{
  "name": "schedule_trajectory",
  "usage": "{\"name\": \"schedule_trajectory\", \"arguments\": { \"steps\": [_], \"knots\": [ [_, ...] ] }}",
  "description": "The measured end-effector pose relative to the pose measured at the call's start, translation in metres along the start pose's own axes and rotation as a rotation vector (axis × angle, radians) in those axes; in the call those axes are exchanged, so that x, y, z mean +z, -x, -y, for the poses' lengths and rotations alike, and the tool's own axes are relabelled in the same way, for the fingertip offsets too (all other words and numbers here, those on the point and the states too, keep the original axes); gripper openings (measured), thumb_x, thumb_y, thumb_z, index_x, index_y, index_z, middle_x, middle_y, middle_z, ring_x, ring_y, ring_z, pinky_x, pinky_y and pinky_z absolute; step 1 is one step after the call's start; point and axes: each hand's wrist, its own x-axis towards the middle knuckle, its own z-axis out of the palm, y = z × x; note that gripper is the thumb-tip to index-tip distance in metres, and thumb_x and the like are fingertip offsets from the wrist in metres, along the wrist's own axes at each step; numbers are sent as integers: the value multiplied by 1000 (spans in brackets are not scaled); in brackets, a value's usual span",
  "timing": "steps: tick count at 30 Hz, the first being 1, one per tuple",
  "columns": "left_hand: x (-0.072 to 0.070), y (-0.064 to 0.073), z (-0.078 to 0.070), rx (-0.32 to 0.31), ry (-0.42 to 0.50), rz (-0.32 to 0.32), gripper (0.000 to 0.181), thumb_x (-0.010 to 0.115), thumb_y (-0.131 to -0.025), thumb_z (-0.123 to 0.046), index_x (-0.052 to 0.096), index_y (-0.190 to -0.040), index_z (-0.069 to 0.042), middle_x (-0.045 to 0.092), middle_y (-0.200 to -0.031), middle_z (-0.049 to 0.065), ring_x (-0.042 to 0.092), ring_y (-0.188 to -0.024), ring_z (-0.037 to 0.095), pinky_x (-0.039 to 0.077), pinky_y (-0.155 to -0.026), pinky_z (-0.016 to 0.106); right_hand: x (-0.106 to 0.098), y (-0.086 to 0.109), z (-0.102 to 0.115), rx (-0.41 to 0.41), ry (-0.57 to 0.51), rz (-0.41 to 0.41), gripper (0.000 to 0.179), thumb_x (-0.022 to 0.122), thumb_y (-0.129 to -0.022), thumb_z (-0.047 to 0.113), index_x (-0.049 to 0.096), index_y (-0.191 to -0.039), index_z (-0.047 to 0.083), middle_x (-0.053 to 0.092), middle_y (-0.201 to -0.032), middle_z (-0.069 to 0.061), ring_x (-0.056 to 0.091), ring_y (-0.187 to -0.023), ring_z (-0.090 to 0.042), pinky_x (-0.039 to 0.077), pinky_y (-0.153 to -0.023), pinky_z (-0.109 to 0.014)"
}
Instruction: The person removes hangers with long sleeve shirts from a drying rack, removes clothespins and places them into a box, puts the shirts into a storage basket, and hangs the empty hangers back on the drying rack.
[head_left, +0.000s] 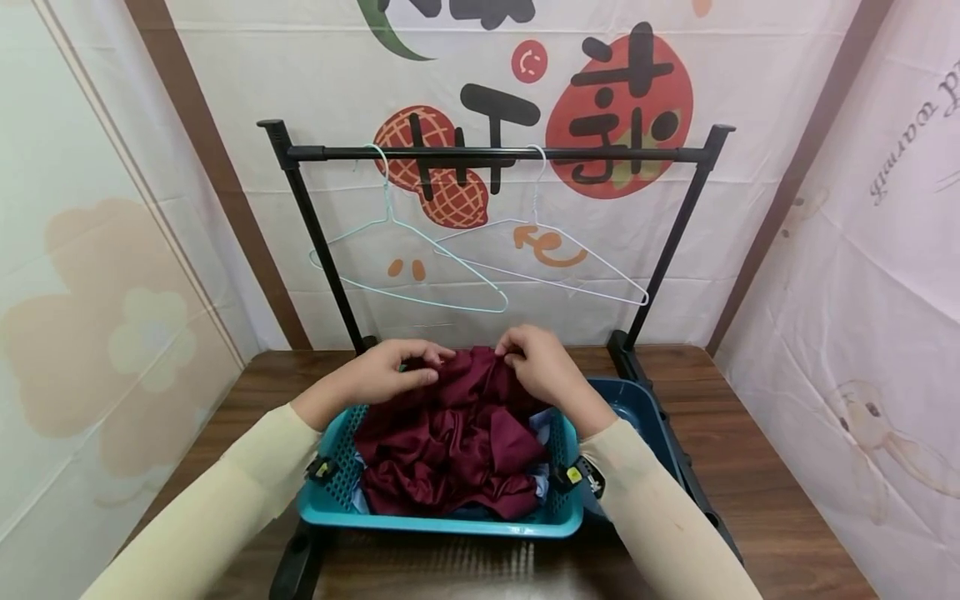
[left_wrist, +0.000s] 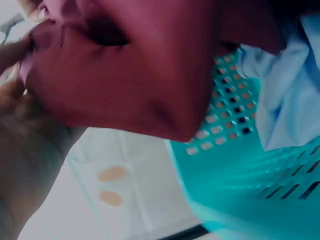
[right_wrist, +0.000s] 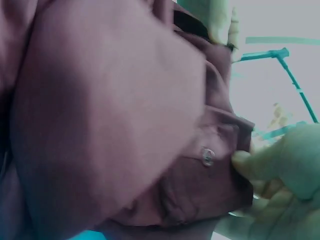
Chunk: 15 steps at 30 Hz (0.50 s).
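Note:
A maroon satin shirt lies bunched in a turquoise perforated basket, its upper part lifted between both hands. My left hand pinches the shirt's upper left edge between thumb and fingers; the left wrist view shows the cloth draping from these fingers. With thumb and fingertips, my right hand holds the upper right edge. Close to that thumb, a small clear button shows on the maroon cloth. Light blue cloth lies in the basket, partly hidden under the shirt.
Behind the basket stands a black rack, with a mint hanger and a white hanger on its bar. A dark blue bin sits beside the basket at right, partly behind my right arm. All stand on a wooden table.

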Motion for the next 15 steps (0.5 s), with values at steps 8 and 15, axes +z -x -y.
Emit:
{"name": "schedule_trajectory", "arguments": {
  "steps": [8, 15],
  "knots": [
    [16, 25, -43, 106, -200, 233, 33, 60, -100, -55, 68, -120, -30, 59, -142, -5, 55, -133, 16, 47, -106, 44, -19, 43, 24, -110, 26, 305, 19, 63, -100, 5, 69, -92, 22, 56, -127, 0, 58, -106, -17, 50, -88, -37],
    [38, 37, -54, -107, -367, 384, 72, 58, -91, -71, 57, -147, -25, 57, -147, -3, 51, -139, 20, 42, -113, 47, -3, 65, 45, -52, 216, 579, 24, 80, -90, 26, 72, -113, 23, 59, -120, -2, 56, -94, -12, 53, -87, -36]
  ]
}}
